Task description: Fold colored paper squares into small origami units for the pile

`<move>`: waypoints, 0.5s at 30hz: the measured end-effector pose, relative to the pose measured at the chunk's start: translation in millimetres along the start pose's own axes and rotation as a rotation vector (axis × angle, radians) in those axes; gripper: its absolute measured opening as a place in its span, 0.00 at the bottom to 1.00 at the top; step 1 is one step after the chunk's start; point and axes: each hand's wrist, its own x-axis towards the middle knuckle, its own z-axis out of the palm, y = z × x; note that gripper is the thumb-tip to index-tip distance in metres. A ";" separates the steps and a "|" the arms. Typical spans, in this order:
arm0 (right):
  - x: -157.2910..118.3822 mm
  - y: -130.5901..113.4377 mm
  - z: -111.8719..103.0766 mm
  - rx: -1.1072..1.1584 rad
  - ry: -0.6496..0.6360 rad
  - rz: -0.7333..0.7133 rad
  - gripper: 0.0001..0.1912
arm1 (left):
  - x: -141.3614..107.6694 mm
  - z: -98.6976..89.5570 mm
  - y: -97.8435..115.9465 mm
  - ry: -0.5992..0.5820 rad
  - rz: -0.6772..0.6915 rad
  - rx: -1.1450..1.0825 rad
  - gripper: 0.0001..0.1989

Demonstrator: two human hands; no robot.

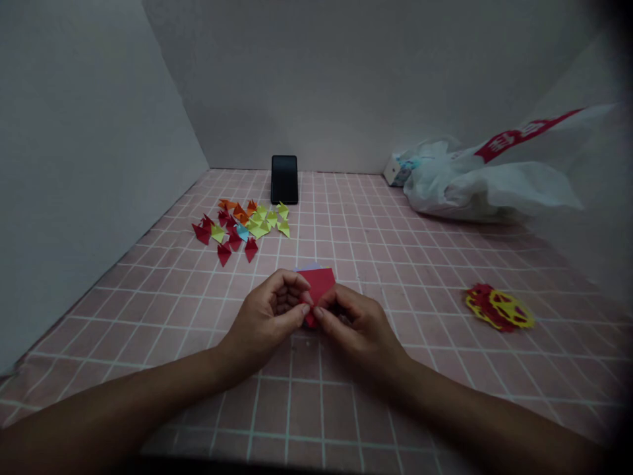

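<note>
My left hand [270, 310] and my right hand [363, 326] meet near the middle of the table. Between their pinched thumbs and index fingers is a small piece of red paper [310, 320], largely hidden by the fingers. Just behind the fingertips shows a flat red paper sheet [322, 282], with a pale lavender edge of paper [310, 267] sticking out past it. I cannot tell whether the pinched piece and the flat sheet are one. Further off to the left lie several small folded paper birds [233, 239] in red, orange, yellow and blue.
A black phone [284, 179] leans upright at the back. To the right sit red and yellow paper cut-outs [499, 308]. A white plastic bag [475, 188] and a small box [397, 169] lie at the back right. Pale walls [321, 86] enclose the pink checked tabletop [208, 389].
</note>
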 end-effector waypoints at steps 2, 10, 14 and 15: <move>0.0 0.3 -0.2 0.000 0.000 -0.001 0.07 | 0.4 -0.2 0.0 0.004 -0.005 -0.014 0.10; 1.7 0.3 -1.0 0.005 0.006 0.012 0.07 | 3.0 -3.2 0.7 0.001 -0.019 -0.004 0.09; 1.9 -0.7 -2.1 0.021 0.008 0.019 0.07 | 3.0 -2.8 3.2 0.017 -0.028 0.010 0.09; 2.0 -0.9 -2.4 0.032 0.004 0.025 0.07 | 2.8 -2.6 3.7 0.023 -0.025 0.017 0.09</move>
